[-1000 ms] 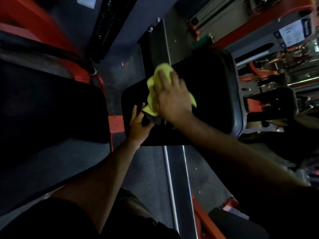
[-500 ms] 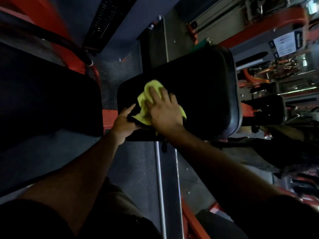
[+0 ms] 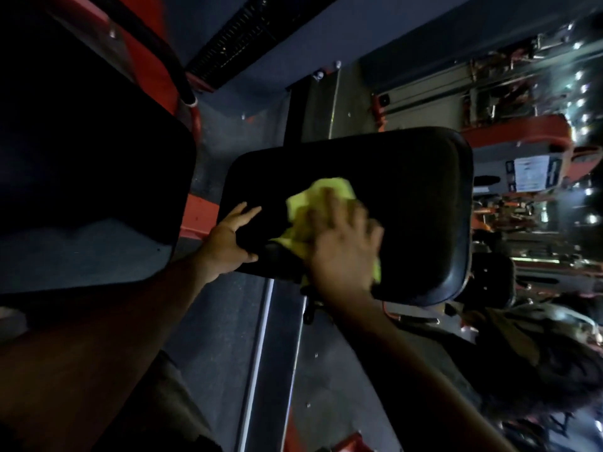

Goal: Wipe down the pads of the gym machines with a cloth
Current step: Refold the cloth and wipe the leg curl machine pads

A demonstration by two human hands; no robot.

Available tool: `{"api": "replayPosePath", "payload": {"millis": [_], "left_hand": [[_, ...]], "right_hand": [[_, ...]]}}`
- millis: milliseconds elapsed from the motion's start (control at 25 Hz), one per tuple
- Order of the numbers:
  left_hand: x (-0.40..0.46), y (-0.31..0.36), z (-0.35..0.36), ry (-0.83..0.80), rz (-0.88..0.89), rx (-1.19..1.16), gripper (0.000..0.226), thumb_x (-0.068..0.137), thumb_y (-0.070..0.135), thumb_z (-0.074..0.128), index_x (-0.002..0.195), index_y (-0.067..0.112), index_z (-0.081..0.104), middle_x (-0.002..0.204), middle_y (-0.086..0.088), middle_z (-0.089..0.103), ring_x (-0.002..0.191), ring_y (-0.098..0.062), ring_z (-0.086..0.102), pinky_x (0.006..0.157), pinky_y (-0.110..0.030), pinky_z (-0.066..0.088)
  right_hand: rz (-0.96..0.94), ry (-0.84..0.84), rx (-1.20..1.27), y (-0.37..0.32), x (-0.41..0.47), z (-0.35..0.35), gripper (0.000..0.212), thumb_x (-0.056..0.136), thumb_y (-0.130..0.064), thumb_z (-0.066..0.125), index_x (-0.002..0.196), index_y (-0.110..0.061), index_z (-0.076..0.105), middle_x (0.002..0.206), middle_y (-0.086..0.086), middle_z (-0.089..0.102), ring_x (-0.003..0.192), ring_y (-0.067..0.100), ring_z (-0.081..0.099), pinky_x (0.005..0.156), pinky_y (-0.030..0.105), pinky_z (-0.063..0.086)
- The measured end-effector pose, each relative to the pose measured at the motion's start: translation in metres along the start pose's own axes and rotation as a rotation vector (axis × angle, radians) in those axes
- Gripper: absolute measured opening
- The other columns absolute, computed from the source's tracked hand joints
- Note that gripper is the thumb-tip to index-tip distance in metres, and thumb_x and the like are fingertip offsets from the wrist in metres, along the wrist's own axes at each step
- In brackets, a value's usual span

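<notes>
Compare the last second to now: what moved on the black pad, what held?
The right hand drew the yellow cloth back across the black seat pad from its far-left part toward the near edge, then pushed it slightly rightward. No grip was taken or released. The left hand stayed braced on the pad's near-left corner, though its fingers shifted. The second pad at left stays untouched.

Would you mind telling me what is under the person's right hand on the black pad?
A yellow cloth lies under the right hand, pressed flat against the black pad. Its edges show beyond the fingers and at the wrist side; the middle of the cloth and the pad beneath it are covered.
</notes>
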State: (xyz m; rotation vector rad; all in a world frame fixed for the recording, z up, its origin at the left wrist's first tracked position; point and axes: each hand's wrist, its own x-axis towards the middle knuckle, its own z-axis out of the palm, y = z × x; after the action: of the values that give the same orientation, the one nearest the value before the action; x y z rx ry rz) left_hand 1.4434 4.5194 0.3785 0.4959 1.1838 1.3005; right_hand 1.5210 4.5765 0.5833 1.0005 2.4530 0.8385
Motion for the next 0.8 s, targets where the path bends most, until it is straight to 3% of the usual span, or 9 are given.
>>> {"api": "replayPosePath", "payload": {"millis": [80,160,320,440,560,600,680,760,800], "left_hand": [[-0.002,-0.002,0.002,0.017,0.026,0.021,0.101,0.066,-0.010,0.082,0.145,0.038,0.043,0.162,0.014,0.017,0.146,-0.008,0.020,0.110,-0.027,0.034],[0.000,-0.005,0.004,0.014,0.033,0.033,0.101,0.066,-0.007,0.083,0.145,0.040,0.042,0.161,0.016,0.018,0.148,-0.009,0.019,0.114,-0.034,0.033],[0.003,-0.003,0.002,0.021,0.030,0.085,0.101,0.066,-0.004,0.085,0.148,0.034,0.039,0.161,0.018,0.017,0.147,-0.007,0.018,0.115,-0.036,0.033],[0.003,0.005,0.002,-0.010,0.092,0.146,0.112,0.064,-0.006,0.085,0.150,0.039,0.031,0.162,0.018,0.013,0.145,-0.002,0.015,0.109,-0.018,0.028],[0.005,0.014,0.006,-0.075,0.125,0.130,0.115,0.065,-0.017,0.076,0.150,0.043,0.028,0.161,0.023,0.008,0.143,0.004,0.011,0.092,0.001,0.032],[0.006,0.016,0.009,-0.079,0.118,0.089,0.113,0.067,-0.020,0.072,0.150,0.043,0.029,0.160,0.024,0.008,0.142,0.005,0.011,0.087,0.002,0.036],[0.008,0.024,0.014,-0.042,0.086,-0.002,0.105,0.070,-0.021,0.068,0.150,0.036,0.034,0.158,0.025,0.011,0.140,0.006,0.014,0.092,-0.002,0.039],[0.010,0.027,0.014,-0.007,0.093,-0.011,0.097,0.071,-0.019,0.070,0.149,0.030,0.038,0.156,0.022,0.015,0.139,0.006,0.017,0.100,-0.003,0.032],[0.010,0.027,0.013,-0.020,0.091,-0.007,0.096,0.071,-0.017,0.072,0.148,0.031,0.038,0.157,0.022,0.016,0.139,0.005,0.017,0.102,-0.005,0.030]], "right_hand": [[0.207,0.081,-0.023,0.018,0.036,-0.008,0.042,0.086,-0.024,0.060,0.128,-0.022,0.061,0.149,0.009,0.044,0.124,0.038,0.035,0.096,0.050,0.031],[0.275,0.072,0.016,0.008,0.089,-0.008,0.041,0.091,-0.022,0.047,0.130,-0.020,0.057,0.154,0.011,0.035,0.131,0.043,0.033,0.100,0.053,0.031],[0.054,-0.057,-0.006,-0.025,0.078,0.011,0.043,0.090,-0.028,0.041,0.128,-0.021,0.060,0.154,0.007,0.036,0.132,0.038,0.033,0.097,0.048,0.033],[0.131,0.036,-0.014,0.012,0.018,0.000,0.047,0.081,-0.027,0.066,0.128,-0.023,0.060,0.151,0.008,0.040,0.127,0.036,0.031,0.096,0.047,0.031],[0.381,0.126,0.021,0.032,0.055,-0.014,0.048,0.087,-0.019,0.059,0.135,-0.017,0.053,0.153,0.016,0.035,0.132,0.044,0.031,0.101,0.053,0.032],[0.371,0.118,0.014,0.024,0.073,-0.015,0.045,0.090,-0.017,0.052,0.135,-0.015,0.054,0.153,0.017,0.036,0.131,0.046,0.034,0.101,0.053,0.033],[0.190,0.048,-0.027,0.001,0.079,-0.007,0.044,0.091,-0.019,0.037,0.129,-0.015,0.060,0.148,0.014,0.045,0.126,0.042,0.040,0.095,0.048,0.037],[-0.063,-0.024,-0.049,-0.003,0.041,0.001,0.039,0.088,-0.029,0.043,0.118,-0.022,0.067,0.144,0.008,0.049,0.123,0.035,0.037,0.094,0.044,0.034],[-0.088,-0.036,-0.026,0.007,0.026,-0.001,0.037,0.085,-0.034,0.051,0.116,-0.024,0.068,0.143,0.006,0.050,0.122,0.033,0.035,0.095,0.043,0.030]]}}
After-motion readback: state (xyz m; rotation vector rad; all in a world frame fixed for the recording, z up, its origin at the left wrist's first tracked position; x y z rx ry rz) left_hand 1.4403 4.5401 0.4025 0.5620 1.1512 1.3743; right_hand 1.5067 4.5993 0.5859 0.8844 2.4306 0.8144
